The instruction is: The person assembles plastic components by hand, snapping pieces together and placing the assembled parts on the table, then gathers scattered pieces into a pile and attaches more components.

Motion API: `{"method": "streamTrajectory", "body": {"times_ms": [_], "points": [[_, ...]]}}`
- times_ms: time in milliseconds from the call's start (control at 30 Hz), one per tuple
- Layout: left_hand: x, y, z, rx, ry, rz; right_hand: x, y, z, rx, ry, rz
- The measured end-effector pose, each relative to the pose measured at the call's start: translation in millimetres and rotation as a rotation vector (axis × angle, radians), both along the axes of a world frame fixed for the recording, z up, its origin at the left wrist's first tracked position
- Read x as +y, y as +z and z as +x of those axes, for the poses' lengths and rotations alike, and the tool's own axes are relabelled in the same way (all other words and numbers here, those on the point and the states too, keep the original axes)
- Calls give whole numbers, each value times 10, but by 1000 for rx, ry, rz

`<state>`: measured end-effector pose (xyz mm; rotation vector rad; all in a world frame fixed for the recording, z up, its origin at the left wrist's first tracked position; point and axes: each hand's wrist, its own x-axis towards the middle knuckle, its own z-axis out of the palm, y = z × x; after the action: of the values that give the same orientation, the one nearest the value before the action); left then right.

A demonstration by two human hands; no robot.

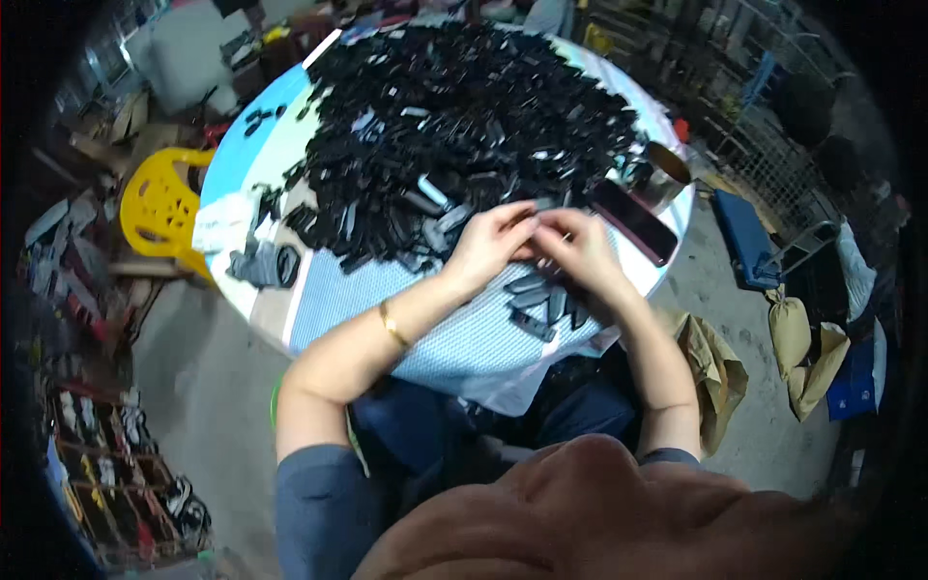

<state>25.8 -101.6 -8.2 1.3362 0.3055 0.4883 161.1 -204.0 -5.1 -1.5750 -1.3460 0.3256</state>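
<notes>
My left hand (488, 248) and my right hand (583, 253) meet over the near side of a round table, fingertips pinched together. Whatever small piece they hold is mostly hidden by the fingers. Just beyond them spreads a large heap of small, elongated black plastic-looking parts (454, 116), a few of them grey. Under and beside my right hand lies a small group of similar dark parts (546, 302) on a blue-and-white patterned cloth (406, 338). A gold bangle circles my left wrist.
Right of the heap lie a dark phone (633, 224) and an open round tin (665, 174). Grey fabric (263, 266) and white paper (222, 224) rest at the table's left edge. Beyond that stands a yellow plastic chair (164, 205). Brown sacking (713, 372) lies to my right.
</notes>
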Motion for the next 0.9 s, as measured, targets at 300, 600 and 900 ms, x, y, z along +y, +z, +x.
{"method": "streamTrajectory", "body": {"times_ms": [300, 600, 900], "points": [[56, 92, 37, 8, 38, 49, -292, 1892, 1979, -117, -100, 387], [8, -34, -47, 178, -149, 186, 155, 1216, 1148, -709, -153, 126], [6, -19, 11, 195, -152, 293, 615, 360, 610, -800, -141, 112]]}}
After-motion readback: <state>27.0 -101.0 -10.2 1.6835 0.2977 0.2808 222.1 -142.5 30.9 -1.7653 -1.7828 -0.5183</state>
